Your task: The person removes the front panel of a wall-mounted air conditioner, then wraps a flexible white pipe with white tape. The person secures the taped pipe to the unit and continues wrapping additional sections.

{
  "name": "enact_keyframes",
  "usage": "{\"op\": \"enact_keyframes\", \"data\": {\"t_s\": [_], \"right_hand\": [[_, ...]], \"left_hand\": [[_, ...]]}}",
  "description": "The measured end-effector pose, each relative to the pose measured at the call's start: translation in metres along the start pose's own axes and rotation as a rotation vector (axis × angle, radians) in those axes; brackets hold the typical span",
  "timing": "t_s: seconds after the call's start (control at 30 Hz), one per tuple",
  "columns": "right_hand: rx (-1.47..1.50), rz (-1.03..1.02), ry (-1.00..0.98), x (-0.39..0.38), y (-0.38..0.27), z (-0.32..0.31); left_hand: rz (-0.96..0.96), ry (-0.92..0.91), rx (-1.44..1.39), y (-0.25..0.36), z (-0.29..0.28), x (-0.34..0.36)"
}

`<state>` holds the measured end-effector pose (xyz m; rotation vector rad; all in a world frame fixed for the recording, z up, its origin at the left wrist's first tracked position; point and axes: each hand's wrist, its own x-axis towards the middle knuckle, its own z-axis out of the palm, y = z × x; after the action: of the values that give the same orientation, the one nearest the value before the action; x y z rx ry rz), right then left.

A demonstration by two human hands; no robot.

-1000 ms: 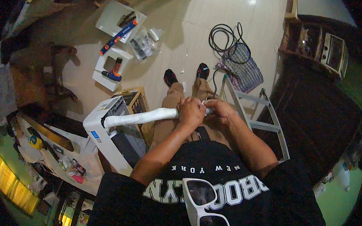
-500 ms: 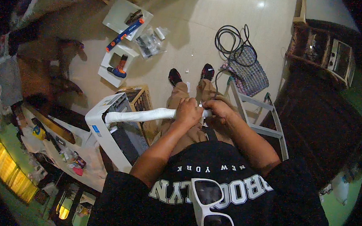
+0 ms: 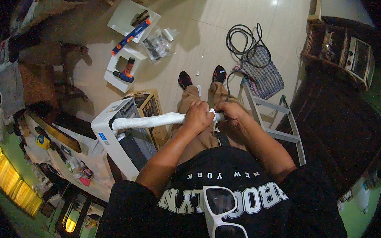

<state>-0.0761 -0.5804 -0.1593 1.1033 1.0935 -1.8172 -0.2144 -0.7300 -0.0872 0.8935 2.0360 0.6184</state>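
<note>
A long pipe wrapped in white tape (image 3: 155,121) runs from a white air conditioner unit (image 3: 105,124) at my left across my lap. My left hand (image 3: 198,118) is closed around the pipe close to its far end. Just right of it, my right hand (image 3: 231,112) has its fingers curled at the pipe's end, beside small loose bits of white material. My fingers hide most of what lies between the two hands. The unit stands tilted, with its dark inner side toward me.
A cardboard box (image 3: 149,103) stands behind the unit. Ahead on the floor lie a drill (image 3: 125,72), a blue-orange spirit level (image 3: 131,37), white plastic panels (image 3: 116,80) and a plastic bag of parts (image 3: 158,44). Right are a coiled black cable (image 3: 244,34), a woven mat (image 3: 264,75) and a stepladder (image 3: 282,135).
Both hands stay at the pipe's end, with only a slight shift of the fingers. A dark pointed bit between them no longer shows. The view has moved a little.
</note>
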Motion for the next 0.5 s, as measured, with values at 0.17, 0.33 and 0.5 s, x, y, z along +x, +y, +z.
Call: {"op": "enact_keyframes", "data": {"t_s": [0.17,0.33,0.5], "right_hand": [[-0.775,-0.396,0.125,-0.005,0.003,-0.004],[0.132,-0.040,0.209,-0.013,-0.008,0.008],[0.303,-0.025,0.085,-0.023,-0.016,0.015]], "left_hand": [[0.020,-0.032,0.094,-0.006,-0.009,-0.003],[-0.139,-0.084,-0.086,-0.005,-0.022,-0.008],[-0.024,-0.080,-0.014,0.000,-0.013,-0.002]]}}
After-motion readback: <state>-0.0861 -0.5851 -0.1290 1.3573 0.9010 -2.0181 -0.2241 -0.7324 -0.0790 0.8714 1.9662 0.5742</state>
